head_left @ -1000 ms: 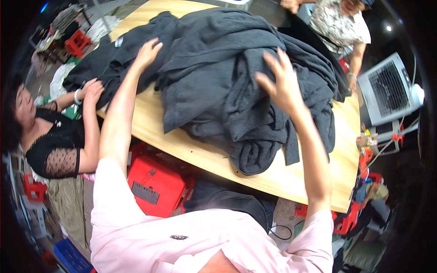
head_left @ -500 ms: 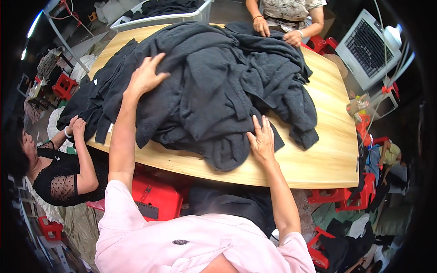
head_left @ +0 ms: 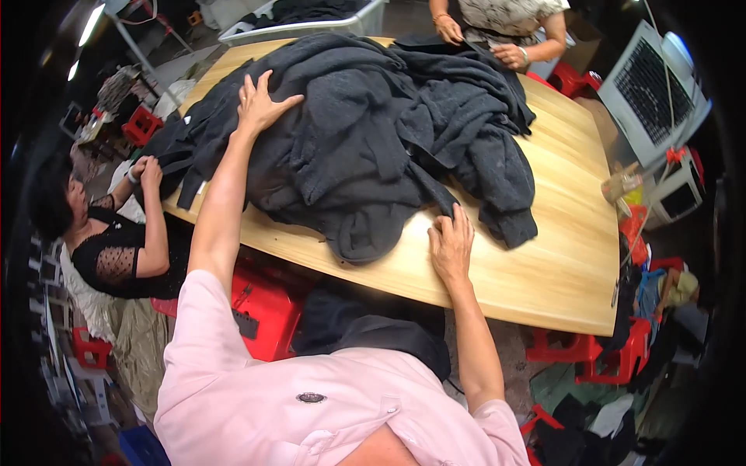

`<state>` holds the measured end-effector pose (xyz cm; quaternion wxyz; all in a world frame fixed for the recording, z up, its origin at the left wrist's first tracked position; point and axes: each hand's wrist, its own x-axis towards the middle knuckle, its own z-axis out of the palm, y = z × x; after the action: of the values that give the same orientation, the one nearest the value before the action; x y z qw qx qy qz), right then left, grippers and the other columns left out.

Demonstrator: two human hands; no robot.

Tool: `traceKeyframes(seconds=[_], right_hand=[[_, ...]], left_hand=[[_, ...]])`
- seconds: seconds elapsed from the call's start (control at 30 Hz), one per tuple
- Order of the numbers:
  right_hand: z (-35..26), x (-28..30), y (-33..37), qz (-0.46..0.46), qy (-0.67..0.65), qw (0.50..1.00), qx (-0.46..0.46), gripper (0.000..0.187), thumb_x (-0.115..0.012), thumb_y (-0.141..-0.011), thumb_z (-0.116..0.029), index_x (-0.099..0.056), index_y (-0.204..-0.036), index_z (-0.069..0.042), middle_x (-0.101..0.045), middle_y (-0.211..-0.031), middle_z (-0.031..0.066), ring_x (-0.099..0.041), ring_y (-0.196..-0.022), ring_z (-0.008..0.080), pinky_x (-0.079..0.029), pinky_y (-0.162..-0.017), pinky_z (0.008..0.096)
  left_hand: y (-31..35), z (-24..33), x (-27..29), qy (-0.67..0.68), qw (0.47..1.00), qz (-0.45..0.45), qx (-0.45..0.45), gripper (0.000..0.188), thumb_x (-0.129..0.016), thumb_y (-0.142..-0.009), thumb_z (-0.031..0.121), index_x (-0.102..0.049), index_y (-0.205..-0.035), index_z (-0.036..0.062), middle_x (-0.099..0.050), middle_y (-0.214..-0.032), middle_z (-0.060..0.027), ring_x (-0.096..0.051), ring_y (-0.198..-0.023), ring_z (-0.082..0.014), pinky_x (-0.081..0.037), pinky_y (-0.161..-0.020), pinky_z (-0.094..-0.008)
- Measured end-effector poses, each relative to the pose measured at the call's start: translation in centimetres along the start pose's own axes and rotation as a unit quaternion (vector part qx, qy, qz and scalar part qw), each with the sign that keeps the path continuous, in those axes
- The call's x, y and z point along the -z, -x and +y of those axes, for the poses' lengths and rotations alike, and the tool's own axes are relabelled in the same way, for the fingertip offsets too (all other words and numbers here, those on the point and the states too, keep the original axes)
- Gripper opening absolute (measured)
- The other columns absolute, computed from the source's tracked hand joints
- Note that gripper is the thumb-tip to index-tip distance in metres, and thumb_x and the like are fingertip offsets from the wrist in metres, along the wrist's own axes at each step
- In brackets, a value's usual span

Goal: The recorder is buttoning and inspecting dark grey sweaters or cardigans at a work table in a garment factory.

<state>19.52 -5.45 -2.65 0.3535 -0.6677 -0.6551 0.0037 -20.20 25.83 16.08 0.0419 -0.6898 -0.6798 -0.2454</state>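
The left hand (head_left: 264, 107) is spread wide, laid on the dark cloth pile (head_left: 342, 147) heaped across the wooden counter (head_left: 559, 241), with nothing gripped. At a dark strip's (head_left: 437, 189) end, the right hand (head_left: 451, 247) is held half-curled; whether cloth is pinched cannot be told.

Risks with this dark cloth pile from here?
1. Slipping: the pile's rounded near lobe sits close to the edge of the table, so a tug might send it over.
2. Dragging: the right hand is at the tip of a strip; pulling it could shift neighbouring folds.
3. Cross-pull: a co-worker's hands are at the left end, possibly working against the left hand.
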Motion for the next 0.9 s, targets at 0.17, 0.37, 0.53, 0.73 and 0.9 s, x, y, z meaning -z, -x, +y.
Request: traceKeyframes(seconds=[0.17, 0.37, 0.53, 0.73, 0.9], right_hand=[[0.1, 0.8, 0.3, 0.008, -0.028, 0.998, -0.063, 0.036, -0.086, -0.091, -0.018, -0.06, -0.113, -0.006, -0.041, -0.167, 0.0338, -0.038, -0.157, 0.0506, -0.029, -0.127, 0.0634], [-0.4, 0.5, -0.3, 0.016, -0.029, 0.998, -0.05, 0.043, -0.091, -0.088, -0.023, -0.057, -0.11, -0.007, -0.039, -0.168, 0.0338, -0.035, -0.159, 0.0521, -0.028, -0.128, 0.0642], [0.2, 0.6, 0.0, 0.043, -0.021, 0.997, -0.058, 0.045, -0.091, -0.088, -0.024, -0.057, -0.111, -0.006, -0.04, -0.167, 0.0346, -0.035, -0.158, 0.0534, -0.03, -0.127, 0.0649], [0.7, 1.6, 1.0, 0.091, -0.037, 0.993, -0.06, 0.057, -0.094, -0.086, -0.026, -0.058, -0.124, -0.005, -0.043, -0.166, 0.0319, -0.041, -0.156, 0.0499, -0.033, -0.127, 0.0614], [-5.4, 3.2, 1.3, 0.101, -0.329, 0.937, -0.065, 0.107, -0.103, -0.072, -0.025, -0.045, -0.159, -0.003, -0.054, -0.157, 0.0194, -0.056, -0.144, 0.0362, -0.045, -0.12, 0.0479]], left_hand=[[0.8, -4.6, -1.1, 0.328, 0.929, 0.005, 0.172, 0.142, -0.082, -0.072, 0.09, -0.034, -0.172, 0.0014, -0.044, -0.17, -0.0299, -0.044, -0.159, -0.0414, -0.037, -0.129, -0.051], [-2.5, -6.8, 0.4, 0.08, 0.988, 0.127, 0.044, 0.067, -0.081, -0.093, 0.056, -0.079, -0.128, -0.0007, -0.075, -0.129, -0.0289, -0.071, -0.124, -0.0451, -0.056, -0.105, -0.0502], [-7.3, 1.7, 9.2, -0.039, 0.952, 0.256, -0.166, 0.044, -0.07, -0.105, 0.048, -0.079, -0.104, 0.0041, -0.077, -0.107, -0.0228, -0.073, -0.102, -0.0477, -0.057, -0.082, -0.0571], [-0.5, 16.1, 17.5, 0.603, 0.771, 0.012, -0.204, 0.017, -0.074, -0.103, 0.015, -0.072, -0.109, -0.0009, -0.071, -0.091, -0.005, -0.068, -0.082, -0.0176, -0.054, -0.074, -0.0329], [20.4, 22.0, 12.2, 0.367, 0.813, 0.041, -0.45, 0.024, -0.082, -0.095, 0.021, -0.067, -0.104, 0.0038, -0.068, -0.092, -0.0162, -0.073, -0.084, -0.0363, -0.058, -0.074, -0.0447]])
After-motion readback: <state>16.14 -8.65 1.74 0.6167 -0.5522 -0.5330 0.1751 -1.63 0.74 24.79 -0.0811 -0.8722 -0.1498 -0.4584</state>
